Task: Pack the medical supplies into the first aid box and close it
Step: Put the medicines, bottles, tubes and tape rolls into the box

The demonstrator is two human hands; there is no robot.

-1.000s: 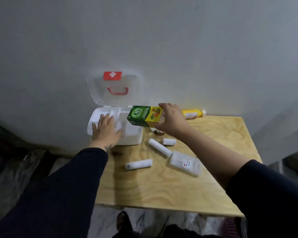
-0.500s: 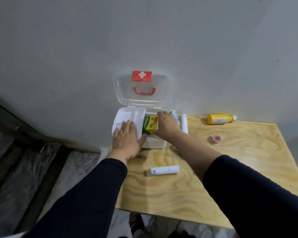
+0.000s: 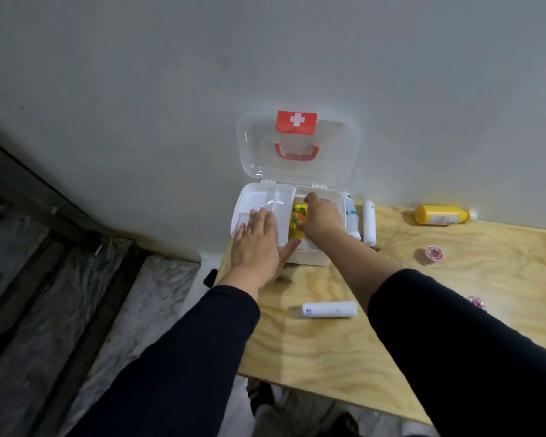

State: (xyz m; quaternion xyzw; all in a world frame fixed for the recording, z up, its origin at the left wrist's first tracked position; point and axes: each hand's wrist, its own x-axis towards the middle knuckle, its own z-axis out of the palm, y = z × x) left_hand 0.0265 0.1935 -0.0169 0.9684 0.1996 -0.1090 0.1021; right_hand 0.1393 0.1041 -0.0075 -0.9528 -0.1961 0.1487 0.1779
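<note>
Left hand: I see my left hand [image 3: 259, 244] lying flat on the near-left rim of the first aid box [image 3: 334, 200], fingers [image 3: 267, 220] spread and gripping nothing.
Right hand: my right hand [image 3: 322, 217] reaches into the box, fingers curled around the yellow carton [image 3: 297, 220].
Carton: inside the box's right compartment, just left of my right fingers.
Lid: the clear lid [image 3: 297, 146] stands raised against the wall, beyond both hands.
Worktop: a white tube [image 3: 330, 309] lies on the worktop [image 3: 312, 348] nearer me than my fingers; another white tube [image 3: 369, 222] just right of the box; a yellow bottle [image 3: 442, 215] well to the right.
</note>
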